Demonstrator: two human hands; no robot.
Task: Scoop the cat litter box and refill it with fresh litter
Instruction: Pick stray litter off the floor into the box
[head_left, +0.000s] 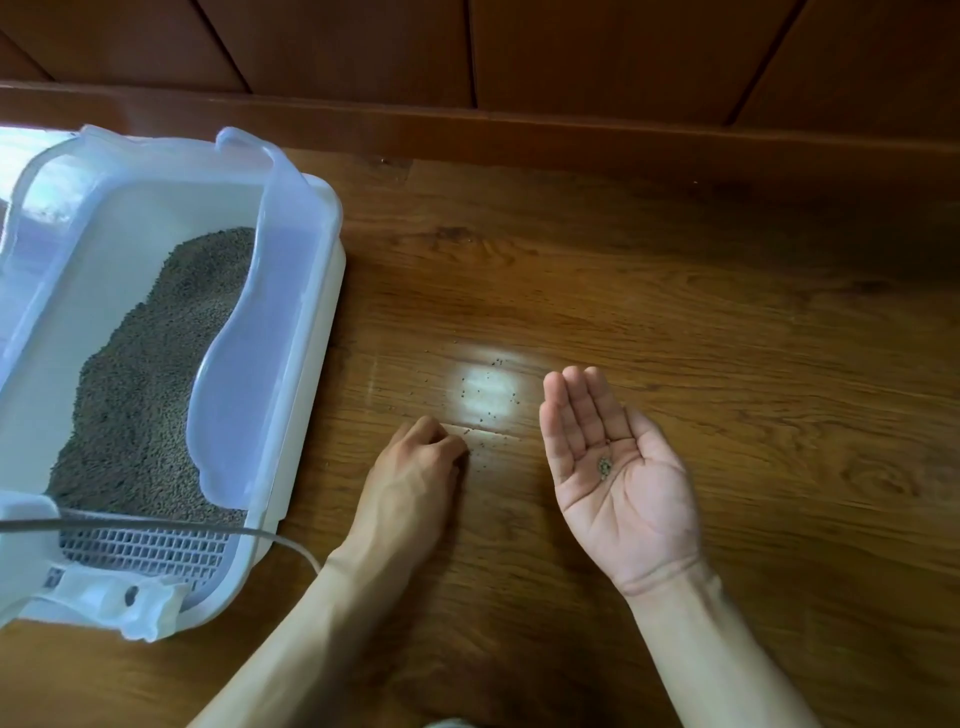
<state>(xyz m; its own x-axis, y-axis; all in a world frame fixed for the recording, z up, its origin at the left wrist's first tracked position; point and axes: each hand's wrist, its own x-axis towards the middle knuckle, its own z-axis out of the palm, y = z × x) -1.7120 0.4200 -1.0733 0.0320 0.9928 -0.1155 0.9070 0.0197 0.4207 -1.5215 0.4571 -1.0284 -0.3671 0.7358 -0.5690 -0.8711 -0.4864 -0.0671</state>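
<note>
Stray pellets (491, 402) on the floor (675, 312) are best pinched up one by one and dropped into the cupped palm. The left hand (423, 457) is knuckles-up, fingertips pinched at the floor; whether a pellet is held cannot be told. The right hand (618, 467) lies flat, palm up, carrying a few grains. The litter box (317, 322) stands just left.

The litter box (291, 332) runs off the left edge, so its far side is lost. The left hand's (415, 467) fingertips curl under, can't tell if they're pinching a grain. The grains (488, 395) on the floor (727, 312) are too tiny to count.
</note>
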